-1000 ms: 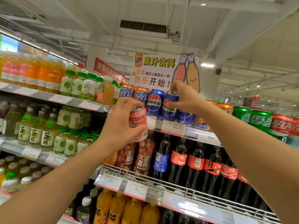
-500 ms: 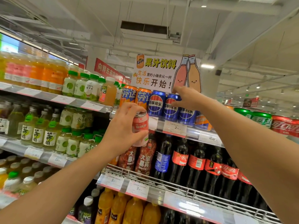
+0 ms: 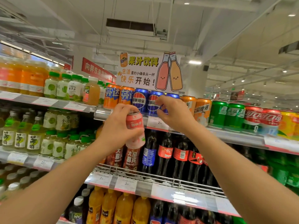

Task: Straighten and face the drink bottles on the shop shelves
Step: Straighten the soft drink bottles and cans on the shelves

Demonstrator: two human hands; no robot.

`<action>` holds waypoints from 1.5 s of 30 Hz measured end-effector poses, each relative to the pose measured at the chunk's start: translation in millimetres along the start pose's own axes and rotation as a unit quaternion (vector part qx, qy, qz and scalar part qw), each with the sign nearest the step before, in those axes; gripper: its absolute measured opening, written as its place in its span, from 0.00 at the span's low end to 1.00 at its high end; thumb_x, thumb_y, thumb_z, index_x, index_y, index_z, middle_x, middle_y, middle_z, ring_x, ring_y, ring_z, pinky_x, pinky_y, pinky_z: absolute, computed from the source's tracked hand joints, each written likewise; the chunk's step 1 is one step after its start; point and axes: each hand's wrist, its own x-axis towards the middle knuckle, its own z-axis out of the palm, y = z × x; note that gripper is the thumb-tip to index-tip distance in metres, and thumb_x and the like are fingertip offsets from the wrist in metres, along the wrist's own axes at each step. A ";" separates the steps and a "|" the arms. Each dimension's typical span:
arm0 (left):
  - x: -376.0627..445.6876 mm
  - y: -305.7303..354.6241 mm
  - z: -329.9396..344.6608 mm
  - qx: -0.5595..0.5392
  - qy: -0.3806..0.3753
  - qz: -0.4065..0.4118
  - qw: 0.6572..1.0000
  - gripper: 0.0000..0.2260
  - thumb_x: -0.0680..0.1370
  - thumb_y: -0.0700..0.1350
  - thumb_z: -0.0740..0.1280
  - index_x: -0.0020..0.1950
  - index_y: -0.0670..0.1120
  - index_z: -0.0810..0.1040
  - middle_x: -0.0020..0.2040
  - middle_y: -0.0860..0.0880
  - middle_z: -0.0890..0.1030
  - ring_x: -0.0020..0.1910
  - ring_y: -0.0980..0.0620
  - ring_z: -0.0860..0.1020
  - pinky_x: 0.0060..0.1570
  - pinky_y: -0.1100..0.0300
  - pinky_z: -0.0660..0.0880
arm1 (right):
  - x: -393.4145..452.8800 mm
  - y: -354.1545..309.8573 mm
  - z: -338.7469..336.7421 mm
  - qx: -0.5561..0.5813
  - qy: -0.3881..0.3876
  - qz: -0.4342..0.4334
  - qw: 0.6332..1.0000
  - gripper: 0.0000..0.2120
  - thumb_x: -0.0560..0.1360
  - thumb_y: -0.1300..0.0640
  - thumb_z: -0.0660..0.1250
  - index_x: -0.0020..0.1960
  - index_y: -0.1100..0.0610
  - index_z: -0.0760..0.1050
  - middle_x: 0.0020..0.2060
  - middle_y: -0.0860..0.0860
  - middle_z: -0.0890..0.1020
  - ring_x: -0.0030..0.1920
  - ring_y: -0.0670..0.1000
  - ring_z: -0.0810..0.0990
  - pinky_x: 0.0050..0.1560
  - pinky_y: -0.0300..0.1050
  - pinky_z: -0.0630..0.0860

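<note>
1. The ceiling (image 3: 210,21) is white with exposed beams and a big air vent (image 3: 130,26) hanging right overhead.
2. Small spotlights and a brighter rectangular light panel (image 3: 195,62) are scattered across the right side.
3. A white pillar (image 3: 196,80) stands behind the shelving.
4. There's a red banner (image 3: 95,71) with white Chinese writing further down the aisle.
5. A paper sign (image 3: 150,71) with two cartoon bottles and a Fanta logo sticks up above the top shelf.
6. The metal shelves (image 3: 103,113) have price tags (image 3: 124,183) clipped along the front edges, plus a wire rail (image 3: 161,178) on the lower one.
</note>
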 end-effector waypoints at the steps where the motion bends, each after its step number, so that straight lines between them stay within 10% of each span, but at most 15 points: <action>1: 0.1 3.4 5.2 -0.014 -0.007 -0.010 1.000 0.27 0.69 0.49 0.80 0.63 0.56 0.72 0.60 0.55 0.70 0.56 0.56 0.75 0.51 0.62 0.77 | -13.9 -3.8 2.5 0.047 -0.053 0.011 0.997 0.16 0.77 0.54 0.68 0.65 0.51 0.75 0.56 0.46 0.83 0.54 0.47 0.81 0.54 0.50 0.81; 5: 3.5 18.3 29.0 -0.045 -0.024 -0.060 0.997 0.25 0.68 0.49 0.80 0.60 0.56 0.72 0.58 0.53 0.72 0.54 0.56 0.76 0.53 0.52 0.81 | -59.7 -11.7 10.4 0.205 -0.170 0.091 0.960 0.28 0.73 0.49 0.74 0.71 0.48 0.70 0.61 0.45 0.81 0.57 0.43 0.81 0.58 0.48 0.81; 16: -1.1 85.1 92.4 -0.084 -0.109 -0.040 0.990 0.26 0.68 0.53 0.80 0.62 0.57 0.72 0.59 0.53 0.72 0.55 0.54 0.76 0.55 0.53 0.79 | -152.6 -9.9 6.5 0.208 0.037 0.256 0.943 0.27 0.64 0.44 0.78 0.59 0.45 0.71 0.44 0.43 0.83 0.42 0.43 0.82 0.45 0.47 0.82; 22: 14.3 125.9 119.1 -0.155 -0.213 0.011 0.965 0.20 0.79 0.64 0.62 0.68 0.56 0.73 0.61 0.58 0.77 0.56 0.61 0.77 0.52 0.60 0.76 | -200.5 20.4 -33.5 0.141 0.113 0.308 0.934 0.26 0.64 0.45 0.78 0.58 0.46 0.73 0.42 0.42 0.83 0.41 0.42 0.82 0.43 0.44 0.81; 33: 9.4 225.8 236.4 -0.062 -0.198 0.120 0.971 0.27 0.81 0.62 0.49 0.60 0.46 0.80 0.56 0.49 0.83 0.57 0.49 0.78 0.59 0.48 0.74 | -307.1 123.9 -150.9 0.051 0.168 0.344 0.922 0.27 0.64 0.42 0.78 0.58 0.46 0.71 0.43 0.40 0.82 0.41 0.40 0.82 0.42 0.43 0.81; 45: 7.3 352.3 364.6 0.177 -0.253 0.178 0.934 0.29 0.81 0.60 0.60 0.80 0.52 0.61 0.81 0.48 0.61 0.79 0.45 0.59 0.75 0.46 0.62 | -408.4 241.1 -248.9 0.030 0.174 0.362 0.915 0.28 0.64 0.39 0.77 0.58 0.44 0.68 0.44 0.40 0.80 0.43 0.43 0.81 0.44 0.46 0.81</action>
